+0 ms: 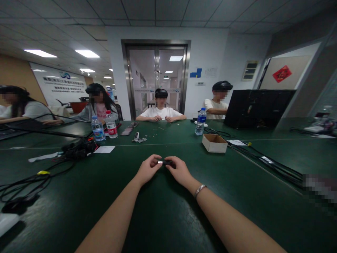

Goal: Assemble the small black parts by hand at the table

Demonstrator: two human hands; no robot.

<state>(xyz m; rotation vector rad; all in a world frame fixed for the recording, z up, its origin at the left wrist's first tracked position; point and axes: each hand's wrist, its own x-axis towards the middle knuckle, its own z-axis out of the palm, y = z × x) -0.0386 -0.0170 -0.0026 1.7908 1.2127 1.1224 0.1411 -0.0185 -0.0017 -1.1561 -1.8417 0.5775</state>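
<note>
Between my hands, just above or on the green table, is a small dark stick with a silver end (160,162); it is too small to name its kind. My left hand (150,168) pinches around the silver end with thumb and fingers. The black end sits in the fingers of my right hand (179,169), which hide part of it. A metal bracelet (200,190) is on my right wrist.
An open cardboard box (214,144) stands right of my hands, with a water bottle (200,121) behind it. Cables (273,165) run along the right, more cables (76,149) lie left. Two bottles and small loose parts (139,138) lie beyond. Several people sit around.
</note>
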